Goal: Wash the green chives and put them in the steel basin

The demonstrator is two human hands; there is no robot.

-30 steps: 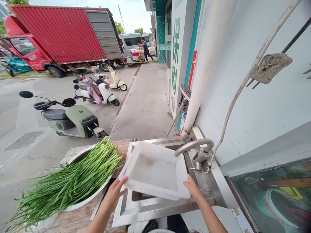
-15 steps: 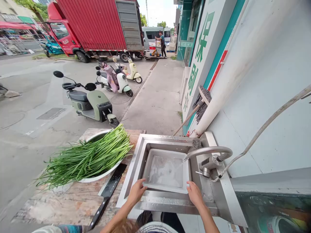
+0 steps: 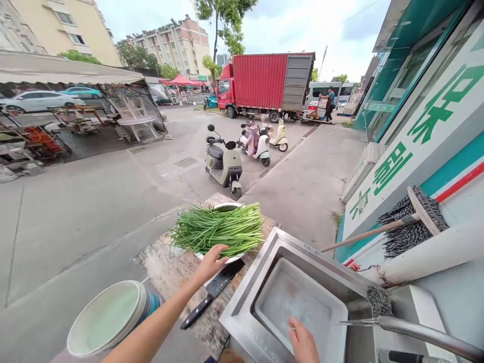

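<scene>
A heap of long green chives [image 3: 223, 227] lies in a white bowl [image 3: 227, 260] on a worn wooden board. My left hand [image 3: 213, 259] reaches over the near rim of the bowl, fingers stretched out and apart, holding nothing. Just below it on the board lies a black-handled cleaver [image 3: 217, 290]. In the steel sink [image 3: 249, 292] sits a pale rectangular tray [image 3: 278, 287], and water runs into it from the faucet [image 3: 416, 334]. Over the tray's near side is my right hand [image 3: 302, 340], fingers extended, gripping nothing I can see.
Stacked white buckets [image 3: 108, 317] stand at lower left. A mop [image 3: 412, 222] leans by the wall on the right, and a scouring pad [image 3: 380, 301] rests at the sink corner. Scooters [image 3: 225, 164], a red truck [image 3: 260, 80] and a person [image 3: 329, 103] with a cart are farther off.
The view has swung left. My left hand has left the tray's edge and moved over to the bowl of chives. My right hand has come off the tray's right corner.
</scene>
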